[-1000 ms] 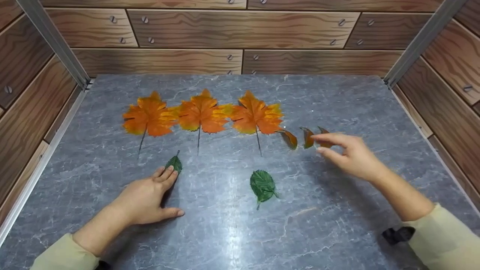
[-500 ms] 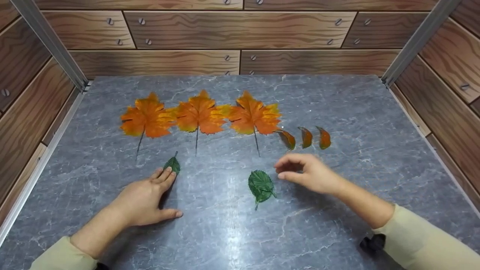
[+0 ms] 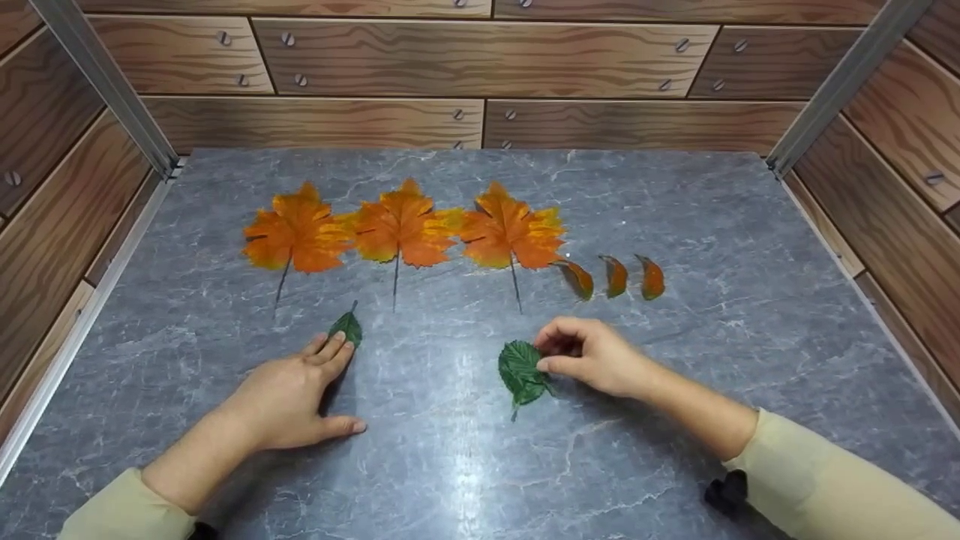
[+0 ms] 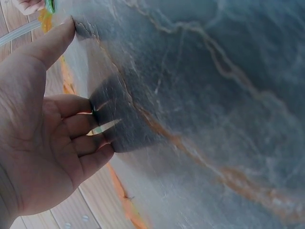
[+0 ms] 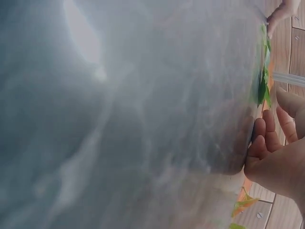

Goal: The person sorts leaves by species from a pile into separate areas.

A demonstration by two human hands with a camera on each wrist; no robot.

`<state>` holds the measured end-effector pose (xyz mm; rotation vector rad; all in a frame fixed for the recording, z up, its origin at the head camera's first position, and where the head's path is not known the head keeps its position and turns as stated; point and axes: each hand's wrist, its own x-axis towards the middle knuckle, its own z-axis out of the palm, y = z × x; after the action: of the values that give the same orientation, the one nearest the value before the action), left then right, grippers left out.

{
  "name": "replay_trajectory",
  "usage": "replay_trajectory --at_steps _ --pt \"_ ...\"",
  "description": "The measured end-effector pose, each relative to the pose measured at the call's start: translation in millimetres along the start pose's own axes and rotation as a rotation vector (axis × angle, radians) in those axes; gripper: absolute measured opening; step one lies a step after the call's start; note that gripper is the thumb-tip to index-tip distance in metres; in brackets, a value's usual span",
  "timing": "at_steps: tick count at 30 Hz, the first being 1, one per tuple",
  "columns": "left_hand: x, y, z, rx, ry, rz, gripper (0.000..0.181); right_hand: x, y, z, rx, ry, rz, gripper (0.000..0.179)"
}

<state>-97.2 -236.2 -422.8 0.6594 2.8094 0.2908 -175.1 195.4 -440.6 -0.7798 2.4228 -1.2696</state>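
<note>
My left hand (image 3: 296, 394) lies palm down on the table (image 3: 420, 465), with its fingertips over the lower part of a small green leaf (image 3: 348, 328). Its thumb points out to the right. In the left wrist view, its fingertips touch the table. My right hand (image 3: 600, 358) is at the right edge of some overlapping green leaves (image 3: 519, 367), its thumb tip overlapping that edge in the head view. A gap shows between the right thumb and index finger. In the right wrist view, the green leaves (image 5: 264, 76) stand just beyond the right fingers.
Three orange maple leaves (image 3: 403, 225) form a row at the back, tips touching or overlapping, stems toward me. To their right, several small curled brown-orange leaves (image 3: 615, 277) lie in line. Wood-patterned walls (image 3: 480, 60) and metal posts (image 3: 847, 82) bound the table.
My right hand has left the small brown-orange leaves and moved left and nearer to me, up to the overlapping green leaves. My left hand has stayed on its green leaf.
</note>
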Motion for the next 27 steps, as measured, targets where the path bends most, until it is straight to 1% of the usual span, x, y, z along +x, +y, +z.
replay_trajectory --at_steps 10,23,27 --pt "0.7 -0.7 -0.4 0.004 -0.013 -0.004 0.111 0.9 2.3 2.4 -0.014 -0.012 -0.011 0.021" --pt "0.2 0.4 0.1 0.0 -0.01 -0.01 0.112 2.3 1.8 4.4 -0.042 -0.029 0.019 0.02" --pt "0.0 0.6 0.5 0.002 -0.001 -0.011 0.11 1.5 2.5 4.2 -0.034 -0.026 0.02 0.018"
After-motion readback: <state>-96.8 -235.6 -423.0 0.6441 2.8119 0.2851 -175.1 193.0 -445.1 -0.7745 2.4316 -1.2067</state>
